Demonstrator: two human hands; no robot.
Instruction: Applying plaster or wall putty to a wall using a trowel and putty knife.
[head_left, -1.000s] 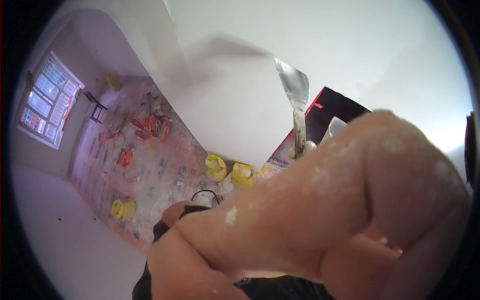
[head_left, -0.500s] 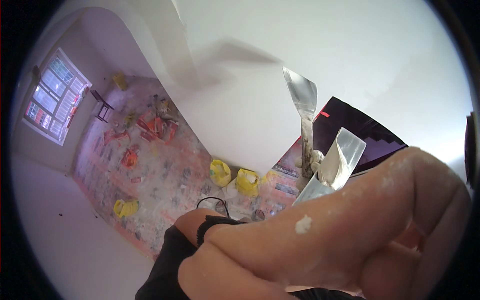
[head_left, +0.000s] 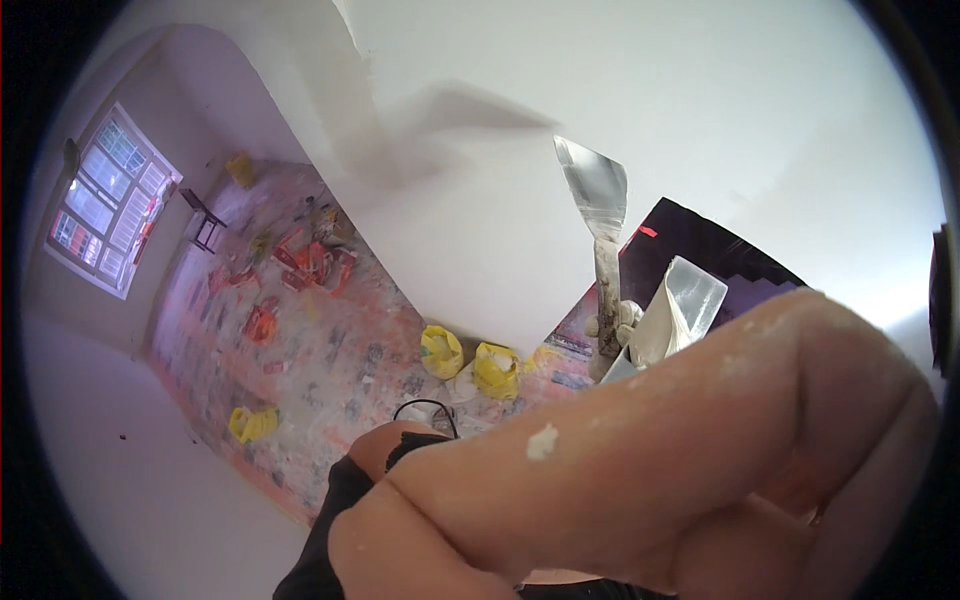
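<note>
My left hand (head_left: 627, 322), pale with plaster, is closed round the worn handle of a putty knife (head_left: 592, 188). Which hand this is must be judged from its place on the left, since its wrist is hidden. The knife's broad metal blade points up before the white wall. Just right of those fingers is a wide metal blade (head_left: 697, 294) carrying a thick layer of wet plaster (head_left: 663, 331). Its lower end and whatever supports it are hidden by a bare arm (head_left: 610, 450) with a plaster smear. My right hand does not show.
A white wall (head_left: 480, 210) fills the upper middle, with a dark opening (head_left: 735, 262) at right. Far below, the spattered floor (head_left: 340, 370) holds yellow bags (head_left: 496, 370), red bags (head_left: 312, 262) and a chair (head_left: 203, 220). A window (head_left: 113, 195) is at left.
The putty knife and my left hand have shifted slightly left. The bare arm has also slid left, and less of the plaster-laden blade's lower part shows.
</note>
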